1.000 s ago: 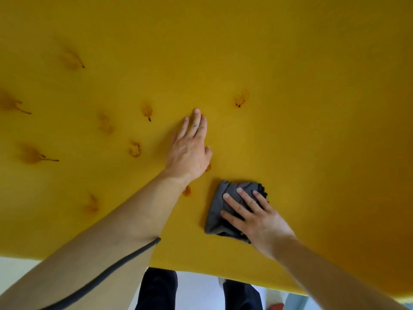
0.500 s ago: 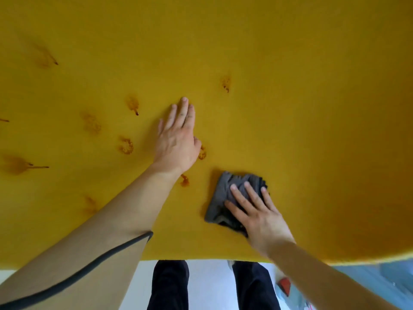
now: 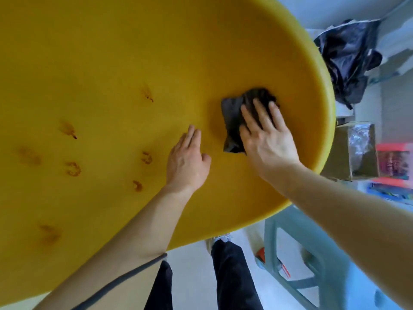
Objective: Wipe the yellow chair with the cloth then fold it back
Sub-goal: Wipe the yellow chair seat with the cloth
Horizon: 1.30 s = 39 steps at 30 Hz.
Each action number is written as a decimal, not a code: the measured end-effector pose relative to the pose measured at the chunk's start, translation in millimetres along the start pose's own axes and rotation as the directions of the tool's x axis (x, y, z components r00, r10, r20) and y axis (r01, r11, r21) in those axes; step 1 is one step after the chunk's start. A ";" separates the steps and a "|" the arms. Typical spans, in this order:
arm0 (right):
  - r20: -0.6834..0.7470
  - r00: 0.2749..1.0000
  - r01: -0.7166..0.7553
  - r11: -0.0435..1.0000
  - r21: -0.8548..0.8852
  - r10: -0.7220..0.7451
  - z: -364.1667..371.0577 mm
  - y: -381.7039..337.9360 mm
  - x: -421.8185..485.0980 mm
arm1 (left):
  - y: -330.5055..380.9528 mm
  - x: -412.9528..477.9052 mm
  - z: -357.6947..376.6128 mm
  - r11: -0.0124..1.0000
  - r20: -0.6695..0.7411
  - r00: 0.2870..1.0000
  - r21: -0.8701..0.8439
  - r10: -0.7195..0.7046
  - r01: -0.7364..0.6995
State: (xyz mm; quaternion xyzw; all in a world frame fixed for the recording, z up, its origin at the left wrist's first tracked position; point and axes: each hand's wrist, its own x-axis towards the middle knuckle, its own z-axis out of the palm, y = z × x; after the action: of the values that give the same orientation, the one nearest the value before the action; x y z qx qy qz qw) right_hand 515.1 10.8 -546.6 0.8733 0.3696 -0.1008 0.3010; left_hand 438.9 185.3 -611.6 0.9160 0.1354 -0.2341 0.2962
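a view from above, looking down along a person's two bare arms at a large yellow chair [image 3: 111,52], whose smooth rounded surface fills most of the frame. the right hand [image 3: 268,139] lies flat on a dark grey cloth [image 3: 232,117], its fingers [image 3: 261,113] straight and slightly spread, pressing the crumpled cloth against the chair near its right-hand rim without pinching or curling round it. the cloth is bunched under the fingers, with a loose flap showing to the left of the palm. the left hand [image 3: 186,162] rests palm down on the bare yellow surface just beside the cloth, to its left and a little nearer the person, fingers straight and close together, holding nothing. brownish-orange stains [image 3: 73,168] are scattered over the chair to the left of that hand (some are small curled smears, others faint streaks). past the chair's rim on the right are a crumpled black plastic bag [image 3: 348,54], a cardboard box [image 3: 344,153] and some brightly coloured packages [image 3: 393,162]. below the chair's edge, the person's dark trousers [image 3: 230,276] and a pale blue plastic stool [image 3: 312,253] show against a light floor.
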 end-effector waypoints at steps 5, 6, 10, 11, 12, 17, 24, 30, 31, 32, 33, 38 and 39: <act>0.357 0.864 0.293 0.931 0.216 -0.354 39.8 -87.4 -126.2 | 0.0 -21.7 10.3 1.000 0.129 0.991 0.021 -0.016 0.013; 0.362 0.842 0.344 0.915 0.210 -0.400 37.6 -89.6 -123.3 | -3.1 -27.1 11.8 0.999 0.154 0.988 0.028 -0.030 0.026; 0.164 0.903 0.413 0.907 -0.086 -0.396 14.5 -31.5 -49.2 | 0.4 -46.1 11.8 0.998 0.173 0.983 0.004 -0.068 0.069; 0.074 0.931 0.366 0.910 -0.196 -0.358 4.4 -4.2 -27.1 | 6.0 -48.0 9.5 0.997 0.162 0.984 -0.013 -0.071 0.074; -0.022 0.952 0.285 0.911 -0.299 -0.306 -8.8 22.0 -9.1 | 13.2 -48.9 6.3 0.997 0.149 0.986 -0.026 -0.073 0.077; -0.304 0.952 -0.060 0.945 -0.323 -0.044 -53.5 94.0 -8.1 | 50.1 -43.8 -10.8 0.996 0.094 0.994 -0.059 -0.055 0.060; 0.156 0.952 0.264 0.965 0.009 -0.262 32.0 -45.2 -119.8 | 42.1 -42.5 -1.9 0.993 0.107 0.988 -0.032 -0.107 0.111; 0.052 0.871 0.490 0.872 -0.008 -0.489 47.1 -47.6 -59.6 | -4.5 -48.3 13.6 0.969 0.196 0.949 0.047 -0.249 0.244; -0.046 0.888 0.451 0.885 -0.115 -0.458 44.3 -24.4 -36.2 | -10.1 -47.5 13.7 0.967 0.196 0.947 0.055 -0.256 0.250; -0.135 0.903 0.378 0.904 -0.200 -0.408 40.7 -2.5 -14.2 | -14.7 -45.6 13.2 0.966 0.192 0.947 0.058 -0.258 0.252; -0.200 0.917 0.287 0.920 -0.267 -0.344 36.1 16.8 6.9 | -18.6 -43.0 12.4 0.966 0.182 0.948 0.055 -0.260 0.254; -0.280 0.959 -0.068 0.996 -0.065 0.047 11.7 2.2 67.3 | -32.3 -30.9 12.2 0.969 0.081 0.966 0.045 -0.247 0.244; -0.255 0.963 -0.086 0.996 0.027 0.090 23.1 -22.6 61.3 | -35.8 -30.1 13.7 0.970 0.061 0.968 0.040 -0.242 0.240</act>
State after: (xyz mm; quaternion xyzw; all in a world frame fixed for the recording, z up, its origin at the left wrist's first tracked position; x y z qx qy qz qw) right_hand 543.6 45.0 -599.7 0.8969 0.3653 0.0232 0.2481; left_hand 394.5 201.9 -623.2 0.8894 0.2322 -0.3002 0.2550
